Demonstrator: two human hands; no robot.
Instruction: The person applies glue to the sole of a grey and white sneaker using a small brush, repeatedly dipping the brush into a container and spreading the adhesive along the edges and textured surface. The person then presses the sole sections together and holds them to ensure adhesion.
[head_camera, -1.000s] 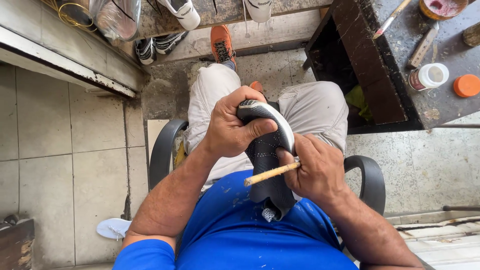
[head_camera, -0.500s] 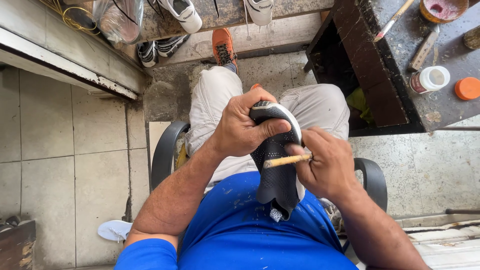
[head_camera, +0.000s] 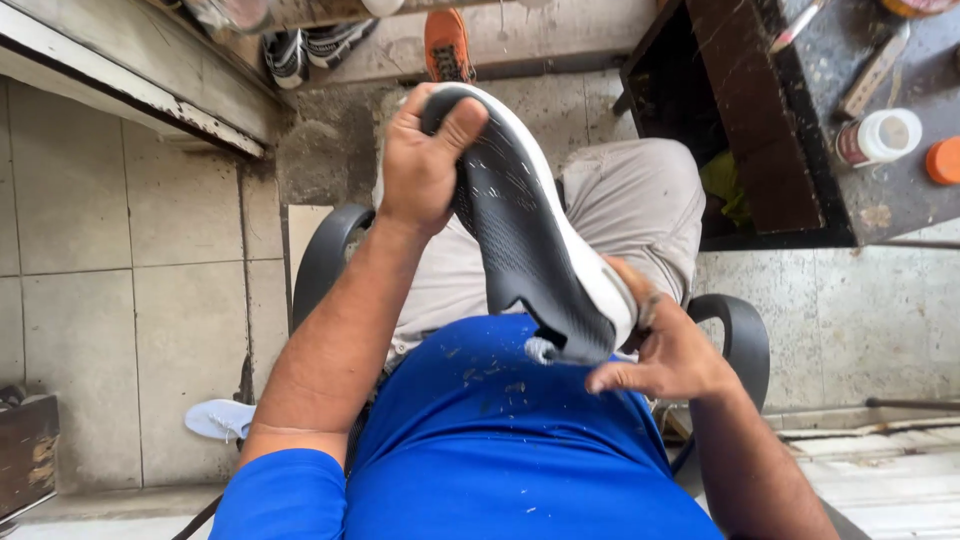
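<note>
While the left hand (head_camera: 425, 165) grips the shoe's (head_camera: 530, 230) toe, the right hand (head_camera: 665, 350) clasps its heel. Right of the shoe, a white jar (head_camera: 880, 137) and orange lid (head_camera: 943, 160) sit on the dark worktop (head_camera: 900, 205)

Shoe (head_camera: 530, 240): dark grey sole facing up, white edge, held over the lap. Left hand (head_camera: 425, 160) clasps the toe end; right hand (head_camera: 665, 350) supports the heel end. Table (head_camera: 900, 200), right: white-capped bottle (head_camera: 880, 137), orange lid (head_camera: 944, 160).

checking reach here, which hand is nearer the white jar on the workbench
Right. The right hand at the shoe's heel is nearer the white jar; the left hand grips the toe, farther off.
</note>
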